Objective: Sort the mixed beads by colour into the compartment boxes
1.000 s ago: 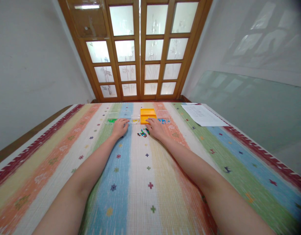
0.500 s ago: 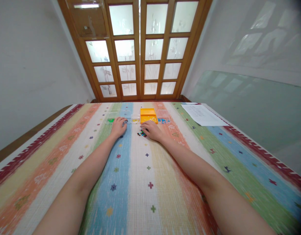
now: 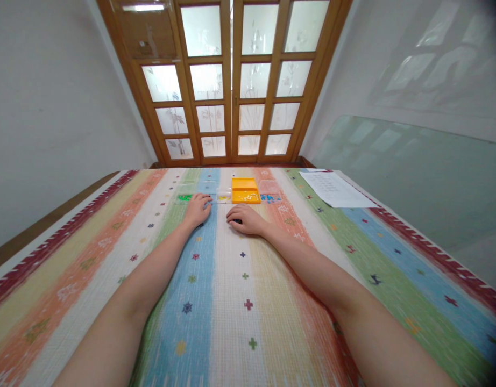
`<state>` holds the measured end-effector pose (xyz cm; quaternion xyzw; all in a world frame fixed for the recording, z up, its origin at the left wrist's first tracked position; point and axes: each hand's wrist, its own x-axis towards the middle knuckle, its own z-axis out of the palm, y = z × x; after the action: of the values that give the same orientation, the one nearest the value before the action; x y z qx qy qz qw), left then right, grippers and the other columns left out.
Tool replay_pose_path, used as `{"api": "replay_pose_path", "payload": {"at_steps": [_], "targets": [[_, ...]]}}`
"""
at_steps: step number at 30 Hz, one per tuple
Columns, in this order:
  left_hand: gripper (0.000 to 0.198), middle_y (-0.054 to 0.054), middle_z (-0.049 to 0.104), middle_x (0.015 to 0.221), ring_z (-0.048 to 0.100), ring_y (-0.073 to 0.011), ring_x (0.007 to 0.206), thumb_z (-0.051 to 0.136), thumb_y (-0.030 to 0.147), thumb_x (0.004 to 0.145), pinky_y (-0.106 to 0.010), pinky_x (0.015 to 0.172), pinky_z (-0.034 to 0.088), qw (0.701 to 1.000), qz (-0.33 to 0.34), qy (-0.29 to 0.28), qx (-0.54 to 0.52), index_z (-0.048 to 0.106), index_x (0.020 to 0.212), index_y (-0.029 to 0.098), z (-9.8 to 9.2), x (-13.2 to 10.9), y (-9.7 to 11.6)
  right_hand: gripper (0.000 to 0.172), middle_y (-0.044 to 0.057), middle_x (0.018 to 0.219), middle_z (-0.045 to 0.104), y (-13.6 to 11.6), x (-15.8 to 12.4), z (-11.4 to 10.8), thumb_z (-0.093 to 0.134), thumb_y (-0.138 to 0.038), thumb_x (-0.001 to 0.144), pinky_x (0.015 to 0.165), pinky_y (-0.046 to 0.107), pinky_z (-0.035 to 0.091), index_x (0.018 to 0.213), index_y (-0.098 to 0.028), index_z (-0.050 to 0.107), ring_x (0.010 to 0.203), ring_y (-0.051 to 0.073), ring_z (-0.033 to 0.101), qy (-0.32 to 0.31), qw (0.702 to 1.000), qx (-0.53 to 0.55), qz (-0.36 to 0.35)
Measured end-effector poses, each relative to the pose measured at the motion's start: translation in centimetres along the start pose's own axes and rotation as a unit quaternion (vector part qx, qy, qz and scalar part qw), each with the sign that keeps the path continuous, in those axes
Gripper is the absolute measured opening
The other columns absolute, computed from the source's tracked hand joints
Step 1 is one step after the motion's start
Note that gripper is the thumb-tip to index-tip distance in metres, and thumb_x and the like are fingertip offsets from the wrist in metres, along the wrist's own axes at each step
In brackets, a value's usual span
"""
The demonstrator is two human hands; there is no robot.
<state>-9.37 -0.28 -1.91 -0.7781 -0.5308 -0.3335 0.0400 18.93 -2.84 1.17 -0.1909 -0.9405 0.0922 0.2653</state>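
Note:
A row of small boxes lies near the table's far edge. The yellow box has its lid up and white bits inside. To its right a clear box holds blue pieces; at the left are green pieces and, nearer the middle, yellow pieces. My left hand rests over a clear box beside the green pieces, fingers bent; whether it holds anything is hidden. My right hand lies curled on the cloth in front of the yellow box, with a little of something dark under it.
A striped, patterned cloth covers the table. White paper sheets lie at the far right. Beyond the table stand wooden doors with glass panes, and a pale glass panel leans at the right wall.
My right hand has moved slightly nearer to me, off the yellow box's front edge, and now covers the small dark, mixed-colour pieces. My left hand has shifted slightly to the right.

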Motion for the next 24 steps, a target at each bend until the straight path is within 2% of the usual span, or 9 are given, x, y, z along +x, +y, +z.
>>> {"api": "replay_pose_path", "payload": {"at_steps": [5, 9, 15, 19, 24], "targets": [[0.027, -0.01, 0.071, 0.128, 0.056, -0.0281, 0.129, 0.057, 0.025, 0.095, -0.051, 0.118, 0.042, 1.0, 0.018, -0.021, -0.01, 0.078, 0.113, 0.022, -0.2, 0.0, 0.7, 0.025, 0.007, 0.118, 0.077, 0.8, -0.2, 0.5, 0.059, -0.027, 0.1, 0.107, 0.043, 0.048, 0.113, -0.026, 0.081, 0.114, 0.024, 0.068, -0.007, 0.998, -0.031, 0.045], [0.025, -0.008, 0.072, 0.125, 0.055, -0.0277, 0.129, 0.058, 0.024, 0.096, -0.051, 0.118, 0.042, 0.998, 0.054, -0.037, -0.023, 0.078, 0.111, 0.024, -0.7, 0.0, 2.0, 0.028, 0.007, 0.123, 0.076, 1.5, -0.4, 0.8, 0.057, -0.026, 0.101, 0.108, 0.043, 0.048, 0.117, -0.025, 0.08, 0.117, 0.024, 0.067, 0.001, 0.998, -0.044, 0.051], [0.019, -0.006, 0.075, 0.105, 0.063, -0.025, 0.108, 0.06, 0.027, 0.095, -0.044, 0.105, 0.048, 0.983, 0.123, -0.121, -0.056, 0.078, 0.1, 0.025, -1.5, -0.1, 4.5, 0.028, 0.008, 0.122, 0.076, 1.9, -0.4, 1.1, 0.059, -0.023, 0.101, 0.108, 0.042, 0.048, 0.122, -0.024, 0.077, 0.118, 0.024, 0.066, 0.011, 0.996, -0.065, 0.058], [0.016, -0.005, 0.074, 0.097, 0.064, -0.0234, 0.101, 0.061, 0.028, 0.094, -0.04, 0.1, 0.048, 0.971, 0.156, -0.169, -0.058, 0.076, 0.094, 0.023, -1.8, -0.2, 5.7, 0.026, 0.01, 0.123, 0.075, 2.4, -0.5, 1.3, 0.061, -0.023, 0.1, 0.106, 0.042, 0.048, 0.121, -0.022, 0.077, 0.118, 0.025, 0.065, 0.033, 0.995, -0.073, 0.065], [0.012, -0.006, 0.072, 0.1, 0.062, -0.0228, 0.102, 0.064, 0.026, 0.091, -0.038, 0.097, 0.047, 0.965, 0.171, -0.183, -0.072, 0.074, 0.094, 0.021, -1.9, -0.2, 5.9, 0.022, 0.011, 0.114, 0.076, 2.7, -0.6, 1.2, 0.06, -0.022, 0.101, 0.102, 0.042, 0.049, 0.113, -0.021, 0.079, 0.111, 0.025, 0.066, 0.049, 0.994, -0.067, 0.067]]}}
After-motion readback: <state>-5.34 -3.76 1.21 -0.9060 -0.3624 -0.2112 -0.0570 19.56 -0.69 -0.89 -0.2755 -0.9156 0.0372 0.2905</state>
